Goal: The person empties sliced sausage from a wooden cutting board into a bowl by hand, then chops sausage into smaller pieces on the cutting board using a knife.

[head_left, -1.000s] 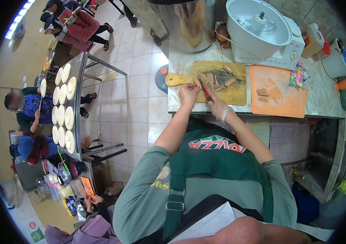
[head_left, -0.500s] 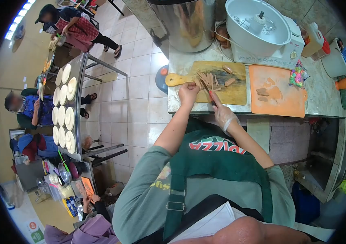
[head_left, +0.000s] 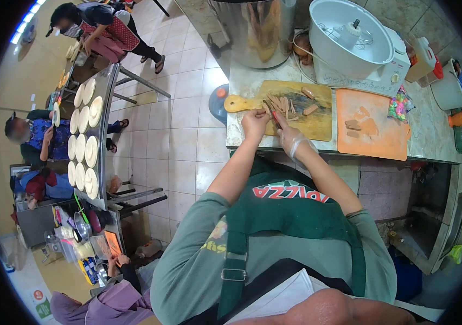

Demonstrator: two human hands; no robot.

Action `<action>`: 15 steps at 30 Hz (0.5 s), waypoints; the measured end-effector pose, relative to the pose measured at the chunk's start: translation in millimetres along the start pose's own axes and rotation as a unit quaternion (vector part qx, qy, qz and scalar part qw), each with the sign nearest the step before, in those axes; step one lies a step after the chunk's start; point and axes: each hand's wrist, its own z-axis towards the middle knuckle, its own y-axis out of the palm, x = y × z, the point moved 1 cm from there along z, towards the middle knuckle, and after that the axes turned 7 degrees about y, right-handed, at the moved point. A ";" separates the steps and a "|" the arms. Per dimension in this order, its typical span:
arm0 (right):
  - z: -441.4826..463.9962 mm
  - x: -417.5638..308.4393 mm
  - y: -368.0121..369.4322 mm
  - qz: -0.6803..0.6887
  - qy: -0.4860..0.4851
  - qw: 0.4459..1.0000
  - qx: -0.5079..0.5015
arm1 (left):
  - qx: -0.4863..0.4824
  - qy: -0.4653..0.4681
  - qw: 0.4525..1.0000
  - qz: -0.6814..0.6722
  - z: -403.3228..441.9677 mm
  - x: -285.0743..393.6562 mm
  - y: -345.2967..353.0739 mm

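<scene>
A wooden cutting board [head_left: 320, 122] with a rounded handle lies on the counter and bears several thin brown strips [head_left: 282, 105] and a few thicker brown pieces [head_left: 310, 110]. At the board's left part, my left hand [head_left: 255, 124] has its fingers pressed together on a strip. My right hand [head_left: 292, 137], in a clear glove, is wrapped round the red handle of a knife [head_left: 275, 116], whose blade is beside my left fingertips among the strips. To the right, an orange cutting board [head_left: 377, 146] holds some small brown pieces [head_left: 353, 125].
A white mixer [head_left: 372, 70] with a large bowl and a tall metal pot [head_left: 258, 38] stand behind the boards. A colourful packet [head_left: 399, 105] lies by the orange board. At left, a metal table [head_left: 106, 97] bears several pale dough rounds; people stand around it.
The view has shifted slightly. My right hand and the knife moved right, then back left beside my left hand. The co-worker at upper left has moved and now leans over a table.
</scene>
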 end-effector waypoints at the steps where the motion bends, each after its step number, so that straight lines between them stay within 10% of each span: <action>1: 3.1 -2.3 0.0 -0.007 0.012 1.000 -0.012 | 0.002 0.010 1.000 0.015 -0.9 1.7 -0.7; 15: -62.2 20.2 -1.1 -0.007 0.044 0.998 -0.054 | -0.004 -0.018 1.000 -0.011 2.7 -6.1 -0.1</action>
